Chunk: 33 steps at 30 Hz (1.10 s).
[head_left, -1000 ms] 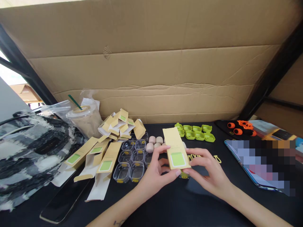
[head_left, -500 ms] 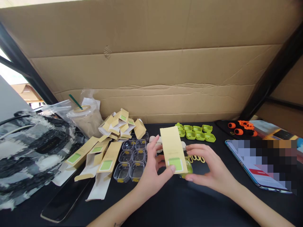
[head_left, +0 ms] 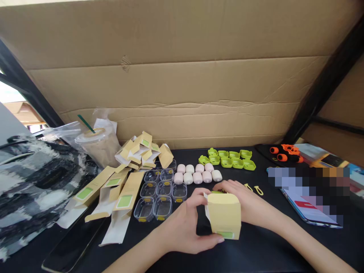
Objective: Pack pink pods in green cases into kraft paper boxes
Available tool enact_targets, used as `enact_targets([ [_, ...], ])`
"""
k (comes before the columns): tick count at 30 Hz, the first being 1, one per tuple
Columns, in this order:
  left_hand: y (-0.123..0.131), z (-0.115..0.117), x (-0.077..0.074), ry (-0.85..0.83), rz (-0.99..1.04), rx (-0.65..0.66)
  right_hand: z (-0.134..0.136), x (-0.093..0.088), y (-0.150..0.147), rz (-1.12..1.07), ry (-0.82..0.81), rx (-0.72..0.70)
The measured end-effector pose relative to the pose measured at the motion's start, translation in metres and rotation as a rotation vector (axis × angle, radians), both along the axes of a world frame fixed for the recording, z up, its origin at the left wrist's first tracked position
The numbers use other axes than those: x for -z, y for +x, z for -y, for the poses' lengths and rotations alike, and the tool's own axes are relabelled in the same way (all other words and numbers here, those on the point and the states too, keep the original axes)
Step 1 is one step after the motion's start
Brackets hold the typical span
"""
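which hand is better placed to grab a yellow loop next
Likely the right hand: it lies nearer the yellow loops, while the left hand is farther across, holding a cardboard box.

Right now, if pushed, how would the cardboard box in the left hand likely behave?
The box is likely light for its size, being thin card. Its creases suggest it could fold under pressure. The white flap jutting from its side may flex easily.

A lidded cup (head_left: 99, 148) with green straw (head_left: 86, 123) stands beside shaggy fabric (head_left: 48, 197), well apart from an orange object (head_left: 290, 149).
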<state>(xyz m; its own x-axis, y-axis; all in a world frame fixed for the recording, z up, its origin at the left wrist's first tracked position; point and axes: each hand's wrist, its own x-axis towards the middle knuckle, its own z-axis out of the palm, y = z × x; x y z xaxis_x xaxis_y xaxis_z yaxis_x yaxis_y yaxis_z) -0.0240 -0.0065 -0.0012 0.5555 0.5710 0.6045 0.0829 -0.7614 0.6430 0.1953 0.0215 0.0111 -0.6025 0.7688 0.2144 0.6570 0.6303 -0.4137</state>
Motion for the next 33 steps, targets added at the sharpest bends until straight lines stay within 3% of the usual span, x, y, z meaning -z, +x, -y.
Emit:
enact_targets([
  [3,0.0,-0.003,-0.004,0.212,0.046,0.068,0.0,0.0,0.0,-0.074,-0.043,-0.021],
  [6,0.0,-0.002,-0.006,0.376,0.023,0.051,-0.003,0.002,0.0,-0.221,-0.012,0.002],
  [11,0.001,-0.002,0.002,0.348,-0.221,-0.03,-0.005,0.004,0.003,-0.48,0.112,0.12],
  [16,0.007,-0.003,0.013,0.265,-0.244,-0.126,0.003,0.003,0.002,-0.732,-0.112,0.066],
  [19,0.008,-0.002,0.015,0.137,-0.217,-0.191,0.008,0.0,0.0,-0.708,-0.184,0.013],
  [22,0.008,-0.002,0.017,0.053,-0.194,-0.256,0.011,-0.004,0.0,-0.618,-0.13,0.007],
  [26,0.006,-0.004,0.02,0.025,-0.209,-0.297,0.012,-0.009,0.002,-0.484,-0.072,0.002],
  [33,0.005,-0.006,0.022,0.036,-0.22,-0.27,0.011,-0.017,0.003,-0.306,-0.137,-0.032],
])
